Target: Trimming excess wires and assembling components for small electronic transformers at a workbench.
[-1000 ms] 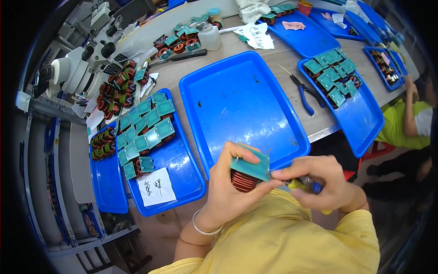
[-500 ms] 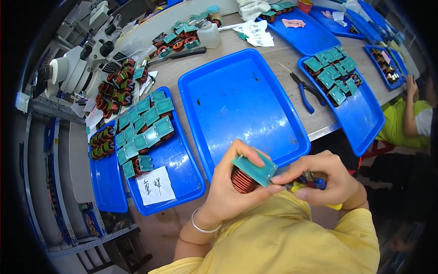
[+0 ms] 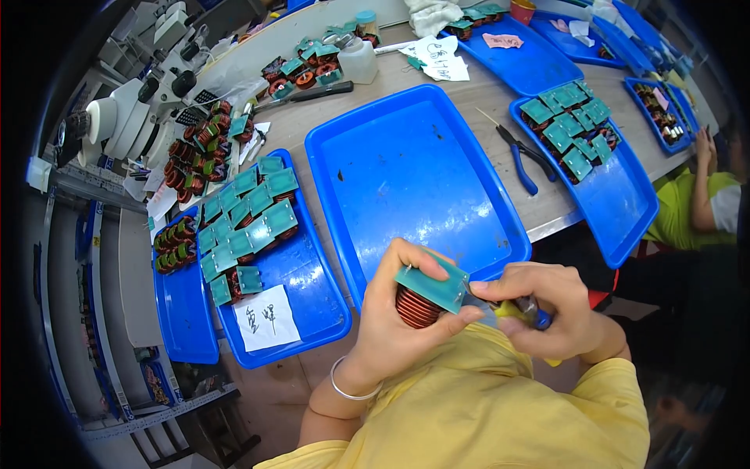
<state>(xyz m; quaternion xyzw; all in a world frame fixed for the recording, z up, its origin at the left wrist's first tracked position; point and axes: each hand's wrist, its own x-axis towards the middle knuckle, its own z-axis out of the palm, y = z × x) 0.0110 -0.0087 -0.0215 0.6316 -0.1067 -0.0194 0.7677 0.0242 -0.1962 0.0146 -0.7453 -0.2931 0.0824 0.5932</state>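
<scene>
Piece seemingly unfinished: left hand (image 3: 380,328) grips coil (image 3: 416,311) and green board (image 3: 434,288); right hand (image 3: 564,305) holds yellow-and-blue tool (image 3: 511,309) beside board's edge.

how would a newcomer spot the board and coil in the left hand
Start at the large blue tray in the middle of the bench. At its near edge, the left hand grips a green board with a copper-coloured coil beneath it. Similar pieces lie in the side trays; this one alone is in the person's hand.
</scene>
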